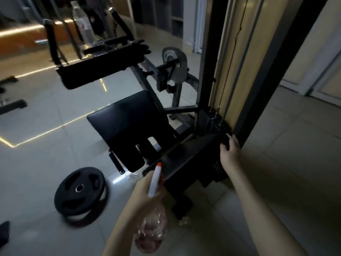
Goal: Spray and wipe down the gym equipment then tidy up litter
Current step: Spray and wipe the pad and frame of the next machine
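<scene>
Left hand (144, 190) fingers round spray bottle (153, 231), right hand (229, 154) fingers over black pad (188, 154).

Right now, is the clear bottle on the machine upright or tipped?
Upright: the clear bottle stands neck up on the machine.
</scene>
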Motion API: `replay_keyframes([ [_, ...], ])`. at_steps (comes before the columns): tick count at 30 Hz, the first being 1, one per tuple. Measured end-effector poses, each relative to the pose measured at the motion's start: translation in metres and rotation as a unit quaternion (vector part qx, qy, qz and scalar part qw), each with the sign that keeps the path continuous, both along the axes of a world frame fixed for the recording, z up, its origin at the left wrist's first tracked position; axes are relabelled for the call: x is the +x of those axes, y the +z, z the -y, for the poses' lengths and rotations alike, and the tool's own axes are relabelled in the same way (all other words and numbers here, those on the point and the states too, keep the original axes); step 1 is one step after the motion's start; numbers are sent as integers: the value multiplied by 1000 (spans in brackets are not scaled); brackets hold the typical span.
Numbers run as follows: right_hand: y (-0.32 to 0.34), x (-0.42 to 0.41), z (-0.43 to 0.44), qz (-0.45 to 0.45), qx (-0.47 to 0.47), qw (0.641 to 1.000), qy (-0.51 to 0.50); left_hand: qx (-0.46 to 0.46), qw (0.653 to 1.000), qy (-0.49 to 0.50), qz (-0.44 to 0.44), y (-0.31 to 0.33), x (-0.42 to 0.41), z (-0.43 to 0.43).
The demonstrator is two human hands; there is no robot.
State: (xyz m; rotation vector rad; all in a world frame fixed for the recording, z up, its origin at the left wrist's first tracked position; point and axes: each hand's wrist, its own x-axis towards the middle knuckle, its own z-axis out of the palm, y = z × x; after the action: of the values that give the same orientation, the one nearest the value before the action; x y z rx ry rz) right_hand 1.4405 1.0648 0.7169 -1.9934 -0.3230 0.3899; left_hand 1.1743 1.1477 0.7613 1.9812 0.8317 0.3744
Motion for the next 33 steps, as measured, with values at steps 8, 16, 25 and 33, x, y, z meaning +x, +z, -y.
replay_keyframes([
  [8, 4, -11, 14, 52, -58, 995, 69, -27, 998, 36, -36, -16, -13, 64],
  [16, 3, -10, 32, 122, -81, 966, 214, -54, 989, 135, -13, -34, 3, 115],
  [25, -22, 33, 53, 250, -36, 898, 361, -114, 947, 300, 19, -25, 83, 148],
  [33, -13, 73, 65, 228, 5, 856, 465, -174, 917, 354, 53, -31, 150, 176],
])
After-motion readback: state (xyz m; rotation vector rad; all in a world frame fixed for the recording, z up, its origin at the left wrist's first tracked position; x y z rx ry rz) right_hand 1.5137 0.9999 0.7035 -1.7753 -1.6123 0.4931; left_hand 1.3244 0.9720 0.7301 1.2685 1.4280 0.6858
